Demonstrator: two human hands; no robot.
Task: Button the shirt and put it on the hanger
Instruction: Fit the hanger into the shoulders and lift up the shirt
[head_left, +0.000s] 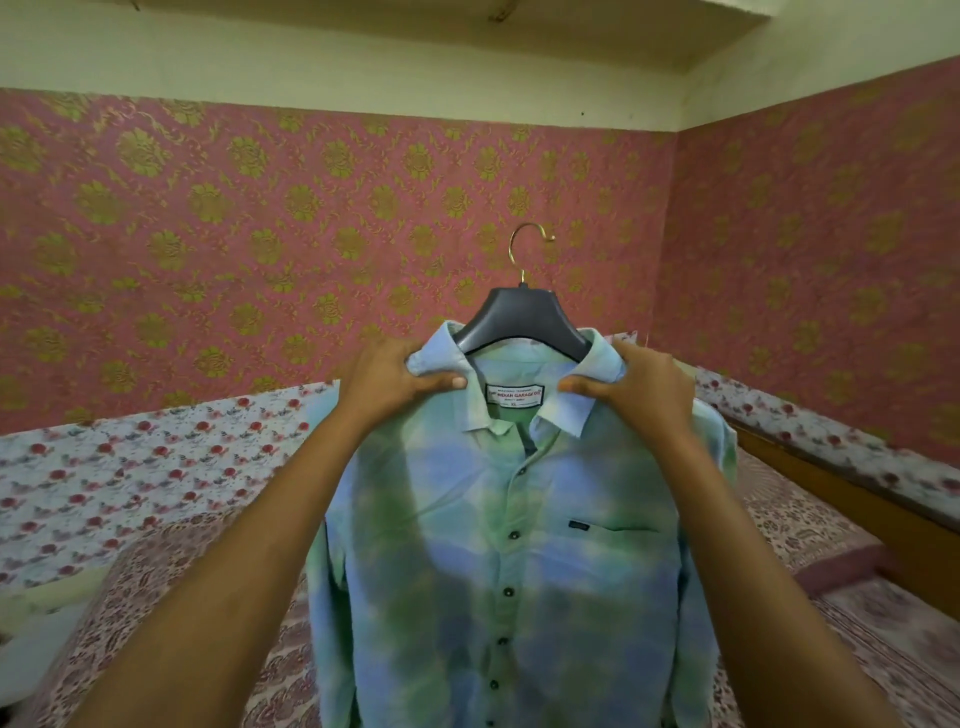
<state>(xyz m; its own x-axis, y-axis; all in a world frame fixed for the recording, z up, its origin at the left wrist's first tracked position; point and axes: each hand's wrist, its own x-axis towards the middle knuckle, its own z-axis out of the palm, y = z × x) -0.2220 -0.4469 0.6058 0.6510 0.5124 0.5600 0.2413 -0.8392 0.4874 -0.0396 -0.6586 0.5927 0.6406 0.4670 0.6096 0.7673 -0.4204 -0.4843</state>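
A blue and green tie-dye shirt (498, 571) hangs in front of me, held up in the air, its front buttoned from below the collar downward. A dark hanger (519, 322) with a gold hook (524, 249) sits inside the collar, its arms hidden in the shoulders. My left hand (389, 379) grips the shirt at the left side of the collar. At the right side of the collar, my right hand (634, 389) pinches the cloth. A brand label shows inside the neck.
A bed with a patterned cover (156, 597) lies below the shirt. Floral sheets (130, 467) run along the pink and gold wallpapered wall (260, 234). A wooden bed edge (857, 504) stands at the right.
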